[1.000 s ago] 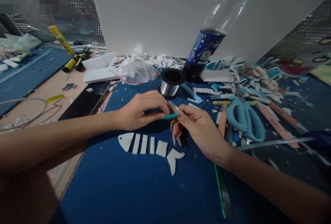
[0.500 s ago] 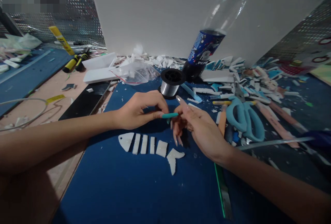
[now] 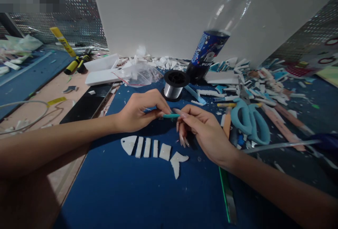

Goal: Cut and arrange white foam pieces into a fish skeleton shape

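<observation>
Between my two hands is a small, thin teal piece (image 3: pixel 171 116), seen nearly edge-on. My left hand (image 3: pixel 144 111) pinches its left end between thumb and fingers. Thumb and index finger of my right hand (image 3: pixel 202 127) close on its right end, while the other fingers curl below. Just under the hands, white fish-shaped pieces lie in a row on the blue mat (image 3: pixel 126 193): a head with a small hole (image 3: pixel 129 145), several strips, a squarish block (image 3: pixel 165 152) and a forked tail (image 3: pixel 177 163). Behind my hands stands a spool of clear thread (image 3: pixel 173 91).
A tilted-looking cola bottle (image 3: pixel 208 53) stands behind the spool. Blue-handled scissors (image 3: pixel 249 121) lie at right among cutters and scraps. A clear plastic bag (image 3: pixel 141 74) and white offcuts (image 3: pixel 166 61) line the board. A green-edged ruler (image 3: pixel 225 193) lies by my right forearm.
My left fingers have come down and forward onto the teal piece. My right index and thumb have closed on its right end, and the piece has shifted slightly left and up.
</observation>
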Tool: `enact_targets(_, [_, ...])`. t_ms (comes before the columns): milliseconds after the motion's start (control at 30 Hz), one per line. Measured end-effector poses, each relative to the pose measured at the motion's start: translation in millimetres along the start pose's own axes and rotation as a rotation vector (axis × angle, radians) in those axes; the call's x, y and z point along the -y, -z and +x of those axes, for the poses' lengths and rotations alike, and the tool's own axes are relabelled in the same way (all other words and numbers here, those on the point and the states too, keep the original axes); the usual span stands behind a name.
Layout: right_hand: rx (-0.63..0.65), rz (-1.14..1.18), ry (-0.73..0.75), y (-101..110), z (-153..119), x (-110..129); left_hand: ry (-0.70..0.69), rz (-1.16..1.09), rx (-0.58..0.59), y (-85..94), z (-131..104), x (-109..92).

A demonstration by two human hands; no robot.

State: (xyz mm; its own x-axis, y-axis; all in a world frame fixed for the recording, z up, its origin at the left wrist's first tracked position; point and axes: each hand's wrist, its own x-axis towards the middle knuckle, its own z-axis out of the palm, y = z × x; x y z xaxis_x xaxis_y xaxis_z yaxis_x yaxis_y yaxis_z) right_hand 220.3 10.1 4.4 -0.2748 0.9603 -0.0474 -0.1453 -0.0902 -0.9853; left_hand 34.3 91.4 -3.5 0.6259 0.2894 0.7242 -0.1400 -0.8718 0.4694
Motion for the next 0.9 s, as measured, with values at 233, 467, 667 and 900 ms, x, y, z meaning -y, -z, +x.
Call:
enact_targets(233, [-0.053,-0.012,-0.015,-1,2,-2,-0.038,0.001,-0.010,0.4,0,-2])
enact_targets(467, [-0.124,-0.027,-0.018,-2,3,1,-0.058,0.001,-0.037,0.4,-1,-4])
enact_targets(667, [-0.177,-0.010,-0.009,0,2,-1,0.165,-0.095,-0.289,-1.1,-5,3])
enact_targets(900, [-0.211,0.022,-0.037,-1,2,0,0.283,-0.107,-0.458,-4.1,-4,5])
